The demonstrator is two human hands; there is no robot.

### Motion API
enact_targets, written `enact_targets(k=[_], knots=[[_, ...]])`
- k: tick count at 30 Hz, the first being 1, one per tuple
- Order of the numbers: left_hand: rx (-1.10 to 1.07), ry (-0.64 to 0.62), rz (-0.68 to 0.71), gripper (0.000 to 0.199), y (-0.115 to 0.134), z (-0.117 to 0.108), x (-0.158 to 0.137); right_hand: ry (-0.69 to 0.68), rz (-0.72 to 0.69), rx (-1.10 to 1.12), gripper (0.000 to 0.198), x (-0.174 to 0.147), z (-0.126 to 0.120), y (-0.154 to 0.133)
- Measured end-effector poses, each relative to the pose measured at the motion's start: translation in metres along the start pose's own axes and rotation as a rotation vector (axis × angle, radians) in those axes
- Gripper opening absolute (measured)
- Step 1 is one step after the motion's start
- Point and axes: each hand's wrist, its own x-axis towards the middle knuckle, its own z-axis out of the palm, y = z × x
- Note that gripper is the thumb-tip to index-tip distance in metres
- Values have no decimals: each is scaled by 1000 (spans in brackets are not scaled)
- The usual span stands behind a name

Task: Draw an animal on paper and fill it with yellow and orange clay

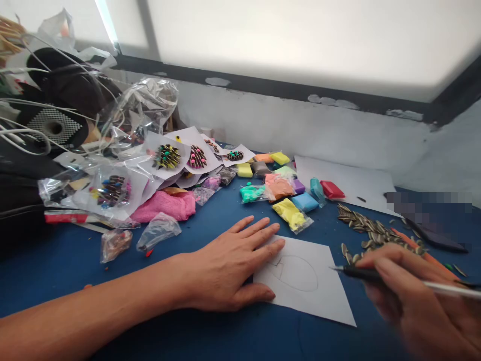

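Note:
My left hand [225, 265] lies flat with its fingers apart, and its thumb and fingertips rest on the left edge of a small white paper sheet [326, 307]. A thin oval outline with short lines at its left end is drawn on the sheet. To the right, my right hand [413, 296] is closed around a pen [358, 273] with a dark grip and a pale barrel. The pen's tip points left, over or near the sheet's right edge; whether it touches cannot be told. Striped sunflower seeds [376, 234] lie in a pile just beyond my right hand.
Bagged coloured clay packs [278, 188] sit beyond the sheet. Papers with seed-and-clay figures [168, 157], clear plastic bags and a pink cloth [165, 204] crowd the left. A larger white sheet [341, 178], an orange stick-like tool [432, 258] and a dark flat object [436, 235] are at right.

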Motion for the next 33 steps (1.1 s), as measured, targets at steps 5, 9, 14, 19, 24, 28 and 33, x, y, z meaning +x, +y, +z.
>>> enact_targets(k=[5, 9, 14, 19, 24, 28, 33], knots=[[-54, -35, 23, 73, 9, 4, 0, -134, -75, -99, 39, 15, -6, 3], [-64, -64, 16, 70, 10, 7, -1, -240, -91, -161, 45, 11, 5, 3], [-40, -24, 41, 64, 7, 6, -2, -179, -151, -200, 32, 3, 14, 2], [-3, -9, 57, 60, 4, 3, -2, -192, -73, -184, 43, 1, 17, 8], [-4, -40, -10, 75, 2, 2, -2, -218, 25, -153, 48, 6, 19, 17], [-29, -5, -15, 81, -1, 3, -2, -260, 19, -151, 47, 11, 18, 21], [13, 30, -43, 74, -5, 0, 0, -246, -19, -156, 47, 13, 18, 21]])
